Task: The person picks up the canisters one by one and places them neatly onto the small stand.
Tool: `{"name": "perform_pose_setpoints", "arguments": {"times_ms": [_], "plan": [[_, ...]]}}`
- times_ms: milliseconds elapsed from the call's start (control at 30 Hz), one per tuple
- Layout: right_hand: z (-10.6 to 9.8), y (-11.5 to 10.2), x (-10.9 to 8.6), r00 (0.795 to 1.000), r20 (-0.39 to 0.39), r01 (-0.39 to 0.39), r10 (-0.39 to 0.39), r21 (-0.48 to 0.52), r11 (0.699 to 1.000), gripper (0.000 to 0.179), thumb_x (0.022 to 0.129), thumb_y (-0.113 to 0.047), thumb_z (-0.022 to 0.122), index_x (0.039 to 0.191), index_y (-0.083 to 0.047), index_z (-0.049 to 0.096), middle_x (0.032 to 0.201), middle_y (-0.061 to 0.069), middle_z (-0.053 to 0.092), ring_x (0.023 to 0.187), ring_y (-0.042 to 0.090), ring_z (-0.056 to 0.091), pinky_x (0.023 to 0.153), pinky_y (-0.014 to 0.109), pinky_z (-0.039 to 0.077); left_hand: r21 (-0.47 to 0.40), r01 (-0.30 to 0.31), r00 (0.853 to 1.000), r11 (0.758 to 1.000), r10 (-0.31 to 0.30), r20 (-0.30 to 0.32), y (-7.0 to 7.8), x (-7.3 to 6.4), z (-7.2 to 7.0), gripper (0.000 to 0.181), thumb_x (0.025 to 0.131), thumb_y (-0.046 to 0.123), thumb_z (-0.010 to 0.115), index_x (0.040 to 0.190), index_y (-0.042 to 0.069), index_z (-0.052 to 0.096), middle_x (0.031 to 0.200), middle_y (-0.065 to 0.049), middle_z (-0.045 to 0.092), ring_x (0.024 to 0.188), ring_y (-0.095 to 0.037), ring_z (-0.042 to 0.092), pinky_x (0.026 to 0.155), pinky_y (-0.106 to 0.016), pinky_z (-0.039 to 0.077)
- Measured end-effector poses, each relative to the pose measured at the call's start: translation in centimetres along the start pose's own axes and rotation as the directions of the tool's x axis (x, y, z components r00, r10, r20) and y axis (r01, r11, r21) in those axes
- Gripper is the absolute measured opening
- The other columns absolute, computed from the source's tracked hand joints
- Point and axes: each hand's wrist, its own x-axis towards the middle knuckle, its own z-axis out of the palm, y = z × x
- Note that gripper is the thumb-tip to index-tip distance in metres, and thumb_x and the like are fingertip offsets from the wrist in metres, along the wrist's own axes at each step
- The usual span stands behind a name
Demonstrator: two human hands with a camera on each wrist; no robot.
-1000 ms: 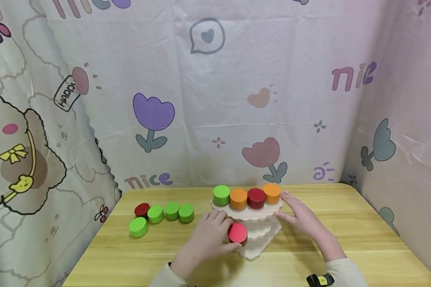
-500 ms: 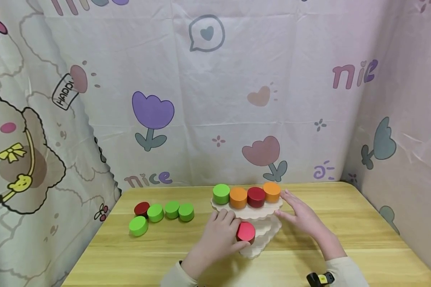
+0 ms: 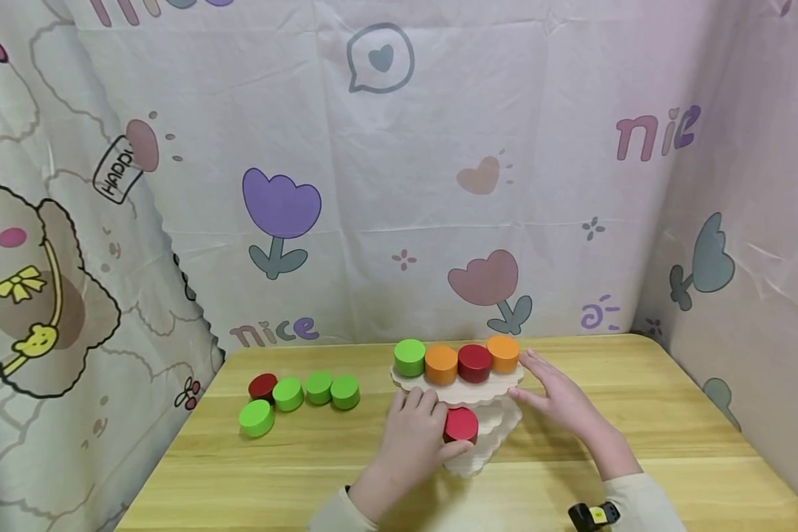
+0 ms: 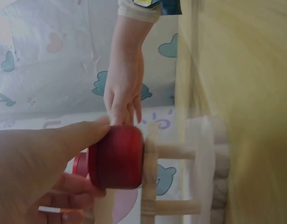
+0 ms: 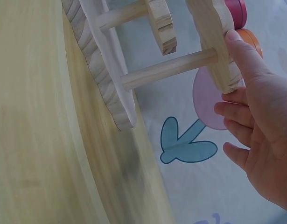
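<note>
- left hand [image 3: 415,436] is pinching the red block [image 3: 461,426], thumb across the near side, fingers round the far side. that grip leaves the flat base free to meet the wood
- red block is under the front overhang of the top tier [image 3: 479,394], upright, over the lower part of the stand [image 3: 464,463]. from the left wrist view the base looks to be touching a tier (can't swear its weight is on it, that view's a bit blurry)
- a low side-on hold makes sense imo, the top tier looks like it'd block a grab from straight above
- right hand [image 3: 561,399] is spread, thumb off to one side, tips touching the right end of the top tier. i'd guess it's steadying the thing, since the upper tiers sit on skinny dowels [image 5: 171,69]
- up top, left to right: green block [image 3: 409,357], orange block [image 3: 441,365], dark red block [image 3: 474,363], second orange block [image 3: 503,354]. all on their flat ends and packed close, probably so they don't roll
- off to the left on the tabletop [image 3: 193,480]: a loose dark red block [image 3: 262,386] and four loose green blocks [image 3: 256,419], well apart from the stand. handy spot for the left hand, and out of the way of the right
</note>
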Motion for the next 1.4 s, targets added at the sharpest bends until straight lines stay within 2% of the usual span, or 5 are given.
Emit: {"name": "perform_pose_setpoints", "arguments": {"times_ms": [167,333,633,933,1400], "plan": [[0.0,0.1,0.0,1.000,0.005,-0.010,0.010,0.004,1.000,0.077,0.089,-0.047,0.065,0.145,-0.001,0.042,0.153,0.025,0.034,0.141,0.045,0.033,0.111,0.062,0.029,0.031,0.095,0.995,0.995,-0.094,-0.017,0.6,-0.2,0.2,0.071,0.069,0.080,0.061,0.094,0.015,0.070,0.088,-0.001,0.057,0.088,-0.020,0.050,0.076,-0.037,0.038],[0.1,0.2,0.0,1.000,0.006,-0.013,0.013,-0.002,1.000,0.077,0.089,-0.048,0.065,0.145,-0.001,0.042,0.153,0.025,0.033,0.141,0.045,0.033,0.111,0.062,0.029,0.071,0.129,0.991,0.989,-0.126,-0.052,0.9,-0.3,0.1,0.072,0.067,0.082,0.061,0.090,0.015,0.070,0.083,-0.001,0.058,0.085,-0.020,0.051,0.073,-0.036,0.036],[0.2,0.2,0.1,1.000,0.007,-0.014,0.014,0.010,1.000,0.077,0.089,-0.049,0.064,0.146,-0.002,0.041,0.154,0.024,0.032,0.141,0.045,0.032,0.110,0.063,0.028,0.064,0.062,0.992,0.996,-0.054,-0.117,1.0,-0.3,0.4,0.053,0.075,0.070,0.065,0.083,0.018,0.068,0.080,0.004,0.056,0.082,-0.016,0.051,0.071,-0.032,0.036],[0.2,0.2,-0.1,1.000,0.000,-0.022,0.022,0.013,1.000,0.076,0.089,-0.048,0.065,0.145,-0.003,0.042,0.154,0.024,0.033,0.141,0.045,0.032,0.110,0.063,0.029,0.060,-0.002,0.992,0.998,0.009,-0.126,1.7,-0.1,0.8,0.031,0.080,0.053,0.072,0.083,0.022,0.065,0.081,0.007,0.054,0.081,-0.014,0.048,0.069,-0.028,0.033],[0.2,0.1,0.0,1.000,-0.027,-0.006,0.006,-0.001,1.000,0.072,0.089,-0.041,0.068,0.144,-0.002,0.044,0.151,0.025,0.038,0.140,0.045,0.034,0.109,0.062,0.031,0.055,-0.011,0.978,0.998,0.023,-0.209,2.5,0.9,2.0,0.032,0.076,0.053,0.075,0.083,0.022,0.066,0.081,0.007,0.058,0.080,-0.014,0.051,0.071,-0.028,0.039]]}}
